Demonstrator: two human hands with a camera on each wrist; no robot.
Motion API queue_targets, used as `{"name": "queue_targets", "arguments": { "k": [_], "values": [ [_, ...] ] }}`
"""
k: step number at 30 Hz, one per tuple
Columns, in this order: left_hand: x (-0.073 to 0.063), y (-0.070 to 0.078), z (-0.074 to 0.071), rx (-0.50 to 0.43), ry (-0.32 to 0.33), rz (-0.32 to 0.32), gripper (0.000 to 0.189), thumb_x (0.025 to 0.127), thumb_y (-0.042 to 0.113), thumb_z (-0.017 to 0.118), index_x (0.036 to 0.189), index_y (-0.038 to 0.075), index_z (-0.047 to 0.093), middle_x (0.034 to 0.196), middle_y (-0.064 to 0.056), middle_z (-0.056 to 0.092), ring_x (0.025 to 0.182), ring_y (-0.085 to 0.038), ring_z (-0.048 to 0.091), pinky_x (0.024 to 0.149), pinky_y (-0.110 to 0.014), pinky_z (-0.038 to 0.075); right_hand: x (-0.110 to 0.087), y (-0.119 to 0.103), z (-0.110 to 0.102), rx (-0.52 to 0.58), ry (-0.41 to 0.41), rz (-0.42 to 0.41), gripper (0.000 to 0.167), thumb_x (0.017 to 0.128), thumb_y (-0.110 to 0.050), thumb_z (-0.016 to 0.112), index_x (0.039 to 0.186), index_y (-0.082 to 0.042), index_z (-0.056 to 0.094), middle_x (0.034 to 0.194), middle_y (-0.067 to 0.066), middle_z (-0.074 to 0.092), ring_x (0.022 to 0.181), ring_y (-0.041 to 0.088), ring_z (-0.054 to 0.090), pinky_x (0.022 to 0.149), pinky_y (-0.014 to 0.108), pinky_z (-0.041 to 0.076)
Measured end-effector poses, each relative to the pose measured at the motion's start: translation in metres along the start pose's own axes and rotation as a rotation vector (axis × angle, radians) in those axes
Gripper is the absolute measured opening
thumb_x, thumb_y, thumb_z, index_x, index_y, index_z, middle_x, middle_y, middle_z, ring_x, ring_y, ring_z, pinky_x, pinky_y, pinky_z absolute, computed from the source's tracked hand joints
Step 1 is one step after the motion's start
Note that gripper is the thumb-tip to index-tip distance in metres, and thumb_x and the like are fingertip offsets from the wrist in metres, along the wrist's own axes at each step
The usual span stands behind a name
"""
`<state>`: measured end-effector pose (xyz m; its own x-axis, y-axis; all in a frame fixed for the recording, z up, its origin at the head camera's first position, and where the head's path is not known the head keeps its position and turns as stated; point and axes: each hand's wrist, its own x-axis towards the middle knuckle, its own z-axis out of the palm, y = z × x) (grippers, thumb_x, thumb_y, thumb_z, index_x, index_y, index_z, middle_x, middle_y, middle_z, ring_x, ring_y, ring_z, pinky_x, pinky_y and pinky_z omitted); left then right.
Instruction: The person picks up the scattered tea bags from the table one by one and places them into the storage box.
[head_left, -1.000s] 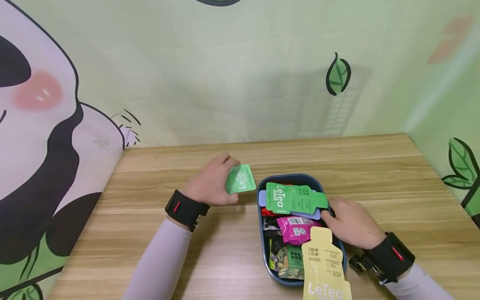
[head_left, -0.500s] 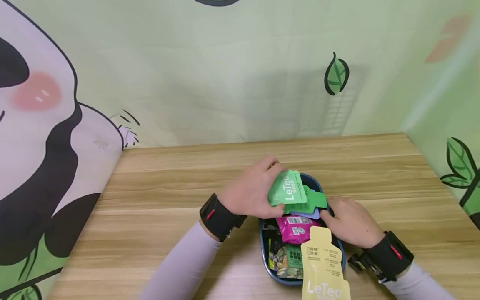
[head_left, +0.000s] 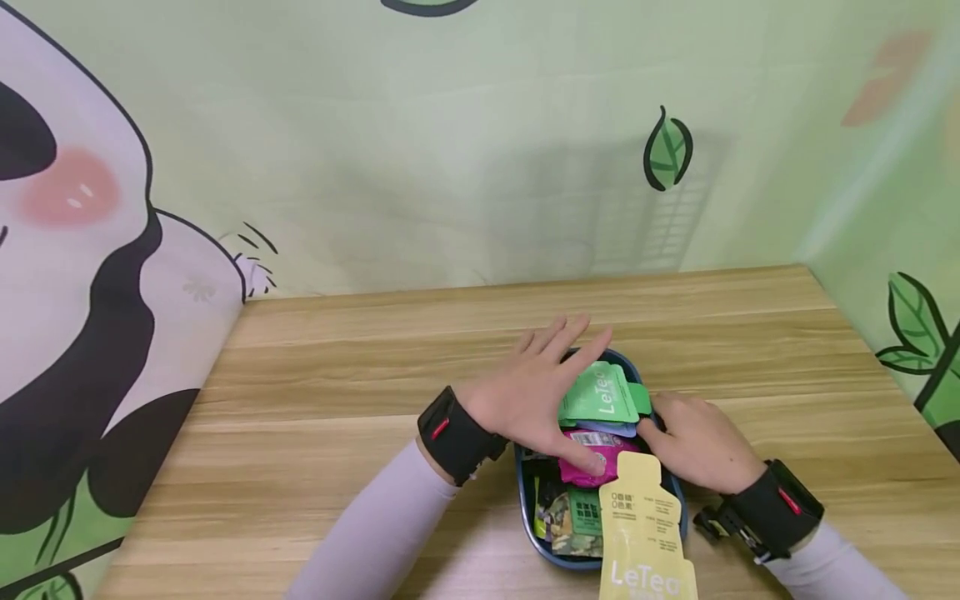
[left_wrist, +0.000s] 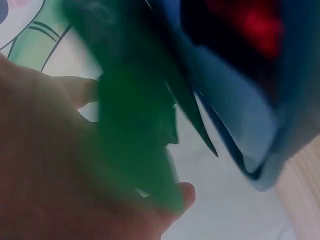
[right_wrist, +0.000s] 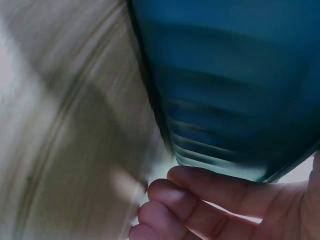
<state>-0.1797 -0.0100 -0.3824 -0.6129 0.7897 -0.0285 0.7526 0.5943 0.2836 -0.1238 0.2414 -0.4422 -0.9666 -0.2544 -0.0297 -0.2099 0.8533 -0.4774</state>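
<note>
A blue bin (head_left: 522,517) full of snack packets stands on the table. Over its left side my left hand (head_left: 528,392) is spread, fingers straight and thumb out. Beside those fingers a light green LeTea packet (head_left: 600,396) lies on another green packet (head_left: 640,398). The left wrist view shows a blurred green packet (left_wrist: 132,130) in front of the hand, close to the bin's wall. At the bin's right side my right hand (head_left: 701,442) holds the rim, thumb over the edge. In the right wrist view its fingers (right_wrist: 215,187) lie curved beside the ribbed outer wall (right_wrist: 225,90).
A yellow LeTea packet (head_left: 645,533) sticks out over the bin's front right edge. A magenta packet (head_left: 592,467) and a camouflage-patterned packet (head_left: 576,525) lie inside. The wooden table (head_left: 337,367) meets a printed green backdrop (head_left: 375,167) behind.
My left hand has carried the light green packet rightward to the bin, let go of it on top of the other green packet, and spread its fingers. The right hand has stayed at the rim.
</note>
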Motion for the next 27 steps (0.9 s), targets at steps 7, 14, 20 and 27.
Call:
{"name": "queue_targets", "arguments": {
  "k": [7,14,20,27],
  "values": [
    [-0.026,0.019,0.01,0.108,0.088,0.118,0.138,0.065,0.09,0.071,0.168,0.026,0.005,0.176,-0.009,0.001,0.163,-0.034,0.004,0.13,-0.057,0.014,0.001,0.001,-0.002,0.022,-0.017,-0.008,0.018,0.102,-0.023,0.058,0.087,-0.016,0.065,0.072,-0.003,0.05,0.066,0.012,0.048,0.058,0.028,0.034],
    [-0.051,0.082,0.038,0.327,0.126,0.413,0.091,0.085,0.083,0.055,0.154,0.025,0.044,0.157,-0.003,0.042,0.149,-0.018,0.036,0.126,-0.041,0.028,0.001,0.004,-0.008,0.046,-0.036,-0.025,0.019,0.103,-0.024,0.054,0.099,-0.018,0.071,0.088,-0.004,0.067,0.077,0.013,0.056,0.071,0.032,0.045],
    [-0.051,0.1,0.055,0.418,0.108,0.42,0.063,0.097,0.069,0.05,0.148,0.031,0.051,0.145,0.003,0.051,0.135,-0.011,0.049,0.121,-0.032,0.036,0.001,0.006,-0.012,0.072,-0.062,-0.016,0.026,0.104,-0.026,0.055,0.118,-0.014,0.073,0.095,-0.002,0.07,0.081,0.015,0.057,0.074,0.034,0.046],
    [-0.046,0.092,0.052,0.444,0.14,0.309,0.076,0.083,0.084,0.056,0.14,0.033,0.056,0.138,0.003,0.052,0.13,-0.013,0.05,0.121,-0.038,0.036,0.002,0.008,-0.016,0.094,-0.111,-0.033,0.029,0.107,-0.031,0.051,0.121,-0.017,0.073,0.083,-0.006,0.063,0.073,0.012,0.054,0.067,0.027,0.042]
  ]
}}
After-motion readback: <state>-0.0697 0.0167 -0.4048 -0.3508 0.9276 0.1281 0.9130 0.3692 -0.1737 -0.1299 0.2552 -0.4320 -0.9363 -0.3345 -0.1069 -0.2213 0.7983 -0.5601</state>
